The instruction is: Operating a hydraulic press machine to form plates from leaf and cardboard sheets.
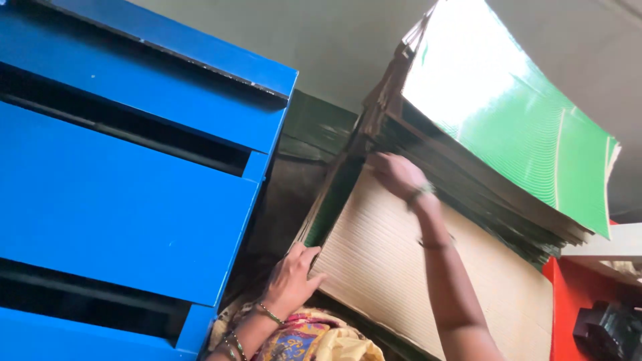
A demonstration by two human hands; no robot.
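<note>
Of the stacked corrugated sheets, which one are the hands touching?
The plain brown sheet at the front. The left hand grips its lower edge and the right hand its top, while the sheets behind, including the glossy green sheet, go untouched.

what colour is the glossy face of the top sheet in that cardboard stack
Bright green with fine ribbed lines, on the glossy corrugated top sheet; head view shows it best.

Blue cabinet (127, 167) against a grey wall (334, 47), daylit.
</note>
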